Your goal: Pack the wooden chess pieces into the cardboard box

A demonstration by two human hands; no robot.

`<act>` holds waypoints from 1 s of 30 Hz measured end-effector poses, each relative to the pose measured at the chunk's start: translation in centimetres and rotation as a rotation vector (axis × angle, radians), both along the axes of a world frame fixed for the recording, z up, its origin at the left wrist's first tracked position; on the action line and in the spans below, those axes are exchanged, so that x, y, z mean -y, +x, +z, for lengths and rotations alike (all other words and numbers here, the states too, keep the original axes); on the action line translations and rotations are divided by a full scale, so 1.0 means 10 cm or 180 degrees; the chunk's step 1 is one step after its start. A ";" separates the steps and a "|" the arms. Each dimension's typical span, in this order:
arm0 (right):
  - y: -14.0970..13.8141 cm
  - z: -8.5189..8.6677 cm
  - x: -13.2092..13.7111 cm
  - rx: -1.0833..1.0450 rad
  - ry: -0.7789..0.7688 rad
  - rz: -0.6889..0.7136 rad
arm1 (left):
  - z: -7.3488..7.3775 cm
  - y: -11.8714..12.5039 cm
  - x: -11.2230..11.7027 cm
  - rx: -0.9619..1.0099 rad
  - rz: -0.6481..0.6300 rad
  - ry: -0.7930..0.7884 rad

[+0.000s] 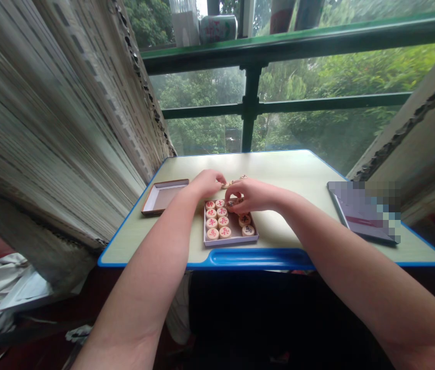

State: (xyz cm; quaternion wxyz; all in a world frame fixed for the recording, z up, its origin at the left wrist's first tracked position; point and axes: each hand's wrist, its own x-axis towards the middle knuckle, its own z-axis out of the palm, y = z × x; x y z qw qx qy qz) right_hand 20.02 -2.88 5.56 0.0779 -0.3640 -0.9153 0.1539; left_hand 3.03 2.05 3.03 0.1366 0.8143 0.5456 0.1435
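Below me an open xiangqi box lies on the table, near its front edge. Red-lettered xiangqi pieces fill two columns at its left, and black-lettered pieces lie along its right side. My right hand is over the box's far part, its fingers curled and pinching a xiangqi piece. Just beyond the box, my left hand has its fingertips closed on another piece. Some loose pieces sit behind my right hand, partly hidden by it.
The box lid rests open side up at the table's left. A dark-edged flat object, partly blurred out, lies at the right. A blue pencil groove runs along the front edge. Curtains flank the green-framed window; a can stands on its ledge.
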 end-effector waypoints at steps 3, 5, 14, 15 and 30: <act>0.01 0.02 -0.02 -0.0055 0.0009 -0.0009 | -0.02 -0.01 -0.01 0.0040 0.0013 0.0018; 0.04 0.02 -0.07 -0.0134 0.0136 -0.0214 | -0.04 -0.02 -0.03 0.0101 0.0056 0.0047; 0.34 0.00 -0.34 0.0642 0.0056 -0.1751 | -0.04 -0.02 -0.02 0.0278 0.0137 0.0083; 0.34 0.01 -0.32 0.0673 -0.0055 -0.1697 | -0.02 -0.02 -0.02 0.0318 0.0155 0.0068; 0.33 -0.02 -0.30 0.0568 -0.0415 -0.1501 | 0.10 0.00 0.10 0.0828 -0.0134 -0.0865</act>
